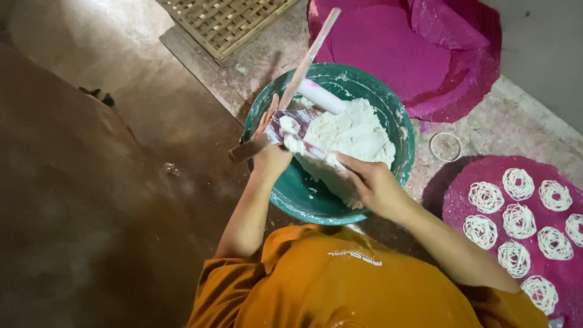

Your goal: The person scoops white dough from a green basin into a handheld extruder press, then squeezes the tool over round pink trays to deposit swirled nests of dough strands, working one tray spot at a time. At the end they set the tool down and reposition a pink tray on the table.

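At the centre of the frame the person is loading white dough [355, 130] from a green basin [291, 191] into a hand press [291, 124], a metal piece with long wooden handles that runs from the middle left up toward the top centre. The left hand [270, 155] is wrapped around the body of the press from below, its fingers [267, 118] curled shut on it and holding it tilted over the basin's near-left rim. The right hand [373, 182] reaches in from the lower right; its fingers [349, 164] are pressed together, pushing a smear of dough along the press's open side, so the dough lies directly under and ahead of those fingertips, touching them. By my reading, this is the filling step, and the next move calls for packing the lump firmly in without letting the tilted press slip. A white cylinder [322, 96] rests in the dough heap. At lower right, coiled white noodle nests [519, 222] sit on a magenta mat [452, 200]; a second magenta mat [388, 54] lies at the top, a woven tray [225, 21] at upper left.
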`<state>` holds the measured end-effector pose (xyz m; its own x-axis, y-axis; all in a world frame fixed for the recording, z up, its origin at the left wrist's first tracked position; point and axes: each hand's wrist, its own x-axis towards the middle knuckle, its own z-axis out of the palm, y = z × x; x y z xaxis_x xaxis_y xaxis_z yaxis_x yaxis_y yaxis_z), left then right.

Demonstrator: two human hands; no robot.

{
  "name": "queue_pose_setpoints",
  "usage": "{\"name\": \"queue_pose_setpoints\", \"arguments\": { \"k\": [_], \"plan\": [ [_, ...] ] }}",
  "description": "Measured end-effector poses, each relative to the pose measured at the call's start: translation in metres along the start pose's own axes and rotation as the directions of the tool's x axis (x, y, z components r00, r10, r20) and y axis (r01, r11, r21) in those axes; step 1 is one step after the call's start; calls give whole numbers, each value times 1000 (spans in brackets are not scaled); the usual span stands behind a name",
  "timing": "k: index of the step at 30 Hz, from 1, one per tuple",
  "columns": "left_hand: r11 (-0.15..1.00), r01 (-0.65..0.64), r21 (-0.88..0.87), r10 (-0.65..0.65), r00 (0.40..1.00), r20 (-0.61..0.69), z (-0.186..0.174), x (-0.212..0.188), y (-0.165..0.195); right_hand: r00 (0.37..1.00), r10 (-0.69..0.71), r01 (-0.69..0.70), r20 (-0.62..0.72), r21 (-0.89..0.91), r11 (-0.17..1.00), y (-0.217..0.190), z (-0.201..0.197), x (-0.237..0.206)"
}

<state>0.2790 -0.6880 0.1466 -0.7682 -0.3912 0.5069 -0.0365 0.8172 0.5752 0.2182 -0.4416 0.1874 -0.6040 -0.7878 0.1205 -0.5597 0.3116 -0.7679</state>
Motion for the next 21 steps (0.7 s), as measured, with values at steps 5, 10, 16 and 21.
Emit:
{"name": "queue_pose_setpoints", "arguments": {
  "k": [5,10,16,21],
  "plan": [
    [987,-95,132,87,994,68,12,3,6,982,181,-181,-60,1,984,31,-10,8],
    [999,-15,40,11,996,92,13,8,8,987,-141,136,-81,-63,989,18,-5,-2],
    [990,111,90,-136,924,357,-3,6,-3,904,317,-236,287,-284,929,-9,-74,20],
    [851,-518,87,507,853,126,15,-4,14,951,-89,300,297,-809,506,-36,-44,7]
  ]
}}
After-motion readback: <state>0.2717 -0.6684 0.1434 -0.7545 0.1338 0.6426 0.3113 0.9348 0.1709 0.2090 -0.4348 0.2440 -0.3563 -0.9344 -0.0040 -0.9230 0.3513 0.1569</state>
